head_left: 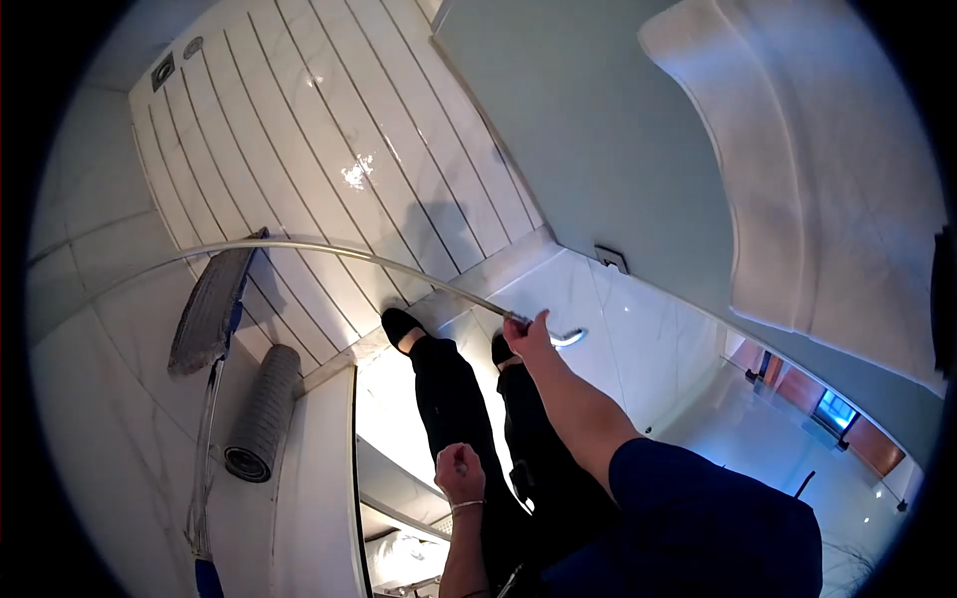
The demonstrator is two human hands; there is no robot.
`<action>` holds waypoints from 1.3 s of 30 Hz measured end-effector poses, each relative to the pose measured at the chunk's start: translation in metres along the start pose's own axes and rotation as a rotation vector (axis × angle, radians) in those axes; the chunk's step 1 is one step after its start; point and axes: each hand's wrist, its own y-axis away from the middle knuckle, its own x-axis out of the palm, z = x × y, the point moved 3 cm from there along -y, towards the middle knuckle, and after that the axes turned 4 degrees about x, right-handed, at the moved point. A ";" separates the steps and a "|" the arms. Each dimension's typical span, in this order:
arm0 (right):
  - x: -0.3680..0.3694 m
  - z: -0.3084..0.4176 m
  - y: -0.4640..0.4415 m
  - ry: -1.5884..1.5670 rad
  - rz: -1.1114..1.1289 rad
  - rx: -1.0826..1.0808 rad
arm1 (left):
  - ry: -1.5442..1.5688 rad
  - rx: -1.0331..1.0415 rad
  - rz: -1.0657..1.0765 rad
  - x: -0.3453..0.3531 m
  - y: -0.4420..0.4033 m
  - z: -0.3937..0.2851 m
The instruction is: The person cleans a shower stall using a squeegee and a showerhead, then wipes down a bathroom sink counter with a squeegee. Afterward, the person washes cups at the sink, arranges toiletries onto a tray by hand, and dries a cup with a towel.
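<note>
My right hand (528, 334) is closed around one end of a long, thin, pale pole (369, 257) in the middle of the view. The pole runs left across the grooved floor and looks bowed; its far end fades out against the left wall. Just right of this hand is a bright curved piece (569, 339); I cannot tell whether it belongs to the pole. My left hand (461, 473) is curled into a fist in front of my dark trousers, below the pole and apart from it. Whatever its fingers hold, if anything, is hidden.
A flat mop (214, 309) with a grey pad leans at the left, beside a rolled grey mat (264, 414). The grooved white floor (299, 130) has a square drain (162, 72). A low ledge (498, 264) borders it. At upper right is a large white tub (797, 149).
</note>
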 end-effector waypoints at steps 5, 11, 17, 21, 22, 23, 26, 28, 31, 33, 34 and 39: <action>0.064 -0.018 0.021 0.161 0.195 0.063 | -0.010 -0.039 -0.010 0.007 0.000 0.000; 0.100 -0.046 0.058 0.171 0.391 0.114 | 0.027 0.038 -0.095 0.019 0.009 0.017; 0.074 -0.056 0.070 0.178 0.449 0.143 | -0.109 0.108 -0.116 0.016 0.003 -0.026; 0.053 -0.061 0.069 0.161 0.446 0.091 | -0.146 0.123 -0.173 0.017 0.000 -0.028; 0.054 -0.063 0.073 0.164 0.443 0.080 | -0.131 0.116 -0.183 0.018 0.002 -0.024; 0.054 -0.065 0.076 0.165 0.438 0.069 | -0.090 0.104 -0.165 0.018 0.002 -0.018; 0.063 -0.070 0.082 0.211 0.491 0.061 | -0.013 0.091 -0.131 0.017 0.003 -0.004; 0.080 -0.075 0.085 0.239 0.497 0.037 | -0.023 0.112 -0.142 0.018 0.005 0.004; 0.107 -0.085 0.102 0.324 0.545 0.077 | -0.005 0.031 -0.130 0.019 0.007 0.023; 0.114 -0.094 0.112 0.371 0.575 0.036 | -0.062 0.085 -0.148 0.015 0.006 0.008; 0.113 -0.097 0.113 0.427 0.581 0.018 | -0.091 0.109 -0.156 0.013 0.006 -0.002; 0.080 -0.103 0.106 0.618 0.544 -0.046 | -0.140 0.114 -0.187 0.011 0.003 -0.020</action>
